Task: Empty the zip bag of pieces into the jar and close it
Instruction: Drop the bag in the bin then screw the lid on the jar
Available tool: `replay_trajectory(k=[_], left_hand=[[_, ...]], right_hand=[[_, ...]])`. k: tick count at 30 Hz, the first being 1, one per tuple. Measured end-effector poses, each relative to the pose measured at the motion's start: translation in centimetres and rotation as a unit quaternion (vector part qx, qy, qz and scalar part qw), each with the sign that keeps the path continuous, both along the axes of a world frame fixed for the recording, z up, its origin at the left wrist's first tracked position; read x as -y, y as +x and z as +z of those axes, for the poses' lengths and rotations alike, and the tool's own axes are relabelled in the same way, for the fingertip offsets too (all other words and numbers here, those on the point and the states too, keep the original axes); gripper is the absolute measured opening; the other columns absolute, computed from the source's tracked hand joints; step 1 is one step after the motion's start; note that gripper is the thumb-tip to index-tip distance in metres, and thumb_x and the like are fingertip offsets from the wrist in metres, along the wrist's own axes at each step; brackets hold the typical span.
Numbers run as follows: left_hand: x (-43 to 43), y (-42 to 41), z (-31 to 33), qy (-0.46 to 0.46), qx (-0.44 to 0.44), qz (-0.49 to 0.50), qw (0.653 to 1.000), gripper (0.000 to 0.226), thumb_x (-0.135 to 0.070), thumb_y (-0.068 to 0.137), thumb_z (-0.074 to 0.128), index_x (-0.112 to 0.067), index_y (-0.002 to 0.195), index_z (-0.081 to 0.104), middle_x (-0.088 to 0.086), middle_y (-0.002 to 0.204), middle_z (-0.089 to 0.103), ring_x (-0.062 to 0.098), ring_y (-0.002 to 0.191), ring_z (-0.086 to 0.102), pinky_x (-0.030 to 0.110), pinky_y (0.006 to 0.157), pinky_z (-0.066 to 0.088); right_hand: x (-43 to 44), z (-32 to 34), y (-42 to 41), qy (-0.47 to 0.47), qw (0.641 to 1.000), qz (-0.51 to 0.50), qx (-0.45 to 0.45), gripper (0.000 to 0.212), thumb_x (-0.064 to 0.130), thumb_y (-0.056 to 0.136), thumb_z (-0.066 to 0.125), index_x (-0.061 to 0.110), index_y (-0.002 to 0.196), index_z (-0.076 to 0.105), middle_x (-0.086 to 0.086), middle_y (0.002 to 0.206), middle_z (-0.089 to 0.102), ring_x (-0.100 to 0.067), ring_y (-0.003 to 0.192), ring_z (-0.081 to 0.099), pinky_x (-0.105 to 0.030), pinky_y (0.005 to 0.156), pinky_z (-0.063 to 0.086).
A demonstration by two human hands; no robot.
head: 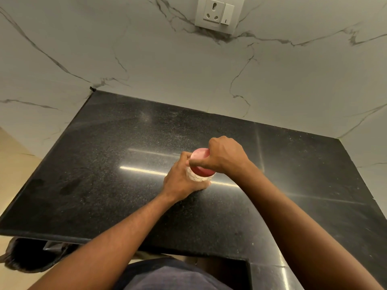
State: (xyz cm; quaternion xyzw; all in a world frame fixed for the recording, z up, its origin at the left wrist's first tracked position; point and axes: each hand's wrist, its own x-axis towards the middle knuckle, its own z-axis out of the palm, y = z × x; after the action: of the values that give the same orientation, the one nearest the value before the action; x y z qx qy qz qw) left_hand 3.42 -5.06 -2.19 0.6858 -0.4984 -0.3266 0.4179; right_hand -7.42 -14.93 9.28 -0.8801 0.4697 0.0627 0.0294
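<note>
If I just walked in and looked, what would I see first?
You would first spot the red lid on a small white jar in the middle of the shiny black countertop. The left hand holds the jar while the right hand closes over the lid. Up high, a white wall socket sits on the marble wall.

One wide head view looks steeply down and forward — close over the tabletop, wall filling the upper frame.
</note>
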Motion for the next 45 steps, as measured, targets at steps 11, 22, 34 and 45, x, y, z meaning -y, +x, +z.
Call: replay_trajectory(k=[11, 22, 34, 45], left_hand=[[0.2, 0.0, -0.1, 0.007, 0.013, 0.002, 1.000, 0.083, -0.058, 0.057, 0.094, -0.048, 0.118, 0.037, -0.018, 0.116, 0.066, 0.012, 0.105, 0.068, 0.044, 0.088, 0.062], [0.1, 0.1, -0.1, 0.011, 0.010, -0.001, 1.000, 0.087, -0.062, 0.056, 0.092, -0.053, 0.119, 0.033, -0.020, 0.119, 0.061, 0.013, 0.111, 0.064, 0.034, 0.088, 0.055], [0.0, 0.3, 0.0, 0.005, 0.000, -0.003, 1.000, 0.088, -0.062, 0.054, 0.093, -0.047, 0.122, 0.041, -0.021, 0.114, 0.065, 0.010, 0.105, 0.068, 0.041, 0.086, 0.061], [0.0, 0.2, 0.2, 0.012, 0.009, -0.001, 1.000, 0.089, -0.058, 0.055, 0.094, -0.047, 0.123, 0.038, -0.020, 0.117, 0.063, 0.012, 0.108, 0.066, 0.047, 0.090, 0.062]], right_hand=[[-1.2, -0.2, 0.1, 0.021, 0.996, 0.078, -0.026, 0.076, 0.070, 0.073, 0.069, 0.033, 0.139, 0.055, 0.000, 0.121, 0.065, -0.015, 0.093, 0.056, -0.031, 0.071, 0.046], [-0.1, 0.2, 0.5, 0.049, 0.992, 0.110, -0.029, 0.081, 0.063, 0.070, 0.079, 0.034, 0.142, 0.057, 0.005, 0.124, 0.071, -0.015, 0.099, 0.064, -0.027, 0.068, 0.044], [0.2, 1.5, 0.3, 0.018, 0.997, 0.058, -0.038, 0.060, 0.065, 0.101, 0.039, 0.022, 0.139, 0.059, -0.008, 0.117, 0.071, -0.029, 0.102, 0.069, -0.040, 0.080, 0.054], [-0.3, 0.4, 0.6, 0.010, 0.999, -0.008, -0.040, 0.078, 0.086, 0.085, 0.040, 0.013, 0.085, 0.065, -0.003, 0.071, 0.063, -0.021, 0.065, 0.063, -0.031, 0.056, 0.052]])
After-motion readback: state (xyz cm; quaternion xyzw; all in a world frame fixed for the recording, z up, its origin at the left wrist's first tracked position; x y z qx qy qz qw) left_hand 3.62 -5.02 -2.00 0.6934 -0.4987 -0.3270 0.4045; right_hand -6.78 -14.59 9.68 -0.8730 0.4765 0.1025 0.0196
